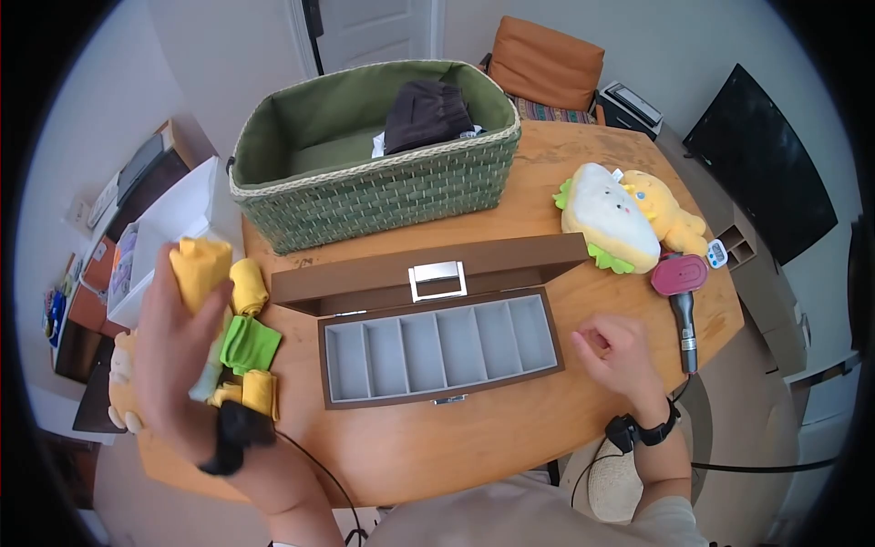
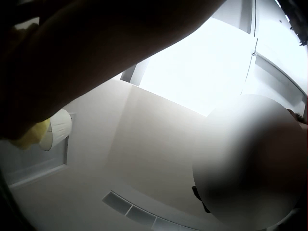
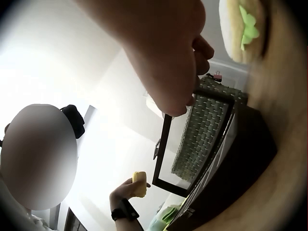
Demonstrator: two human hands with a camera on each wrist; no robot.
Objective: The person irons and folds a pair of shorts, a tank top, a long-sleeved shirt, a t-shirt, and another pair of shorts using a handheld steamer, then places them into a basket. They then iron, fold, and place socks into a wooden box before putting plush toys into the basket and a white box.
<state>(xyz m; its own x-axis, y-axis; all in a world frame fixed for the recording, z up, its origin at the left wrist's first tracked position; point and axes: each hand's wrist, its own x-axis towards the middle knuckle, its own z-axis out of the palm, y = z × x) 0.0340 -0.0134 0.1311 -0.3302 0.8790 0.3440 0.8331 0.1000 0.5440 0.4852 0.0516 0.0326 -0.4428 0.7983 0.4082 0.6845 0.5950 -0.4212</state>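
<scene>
My left hand (image 1: 178, 356) grips a rolled yellow cloth (image 1: 200, 272) above the left end of the table; the same yellow cloth (image 3: 139, 184) shows in the right wrist view. Below and beside it lie more yellow rolls (image 1: 248, 288) and a green folded cloth (image 1: 250, 345). An open brown box (image 1: 442, 397) with several grey compartments stands in the middle, its lid raised. To the right of the box, my right hand (image 1: 616, 356) has its fingers curled with nothing visible in them. The left wrist view is dark, with yellow cloth (image 2: 34, 134) at its left.
A green woven basket (image 1: 383, 196) holding dark clothing stands behind the box. At the right are a sandwich plush (image 1: 609, 217), a yellow plush (image 1: 670, 219) and a pink-headed tool (image 1: 680, 275). A white bin (image 1: 219, 205) and a pale plush (image 1: 122, 381) are at the left.
</scene>
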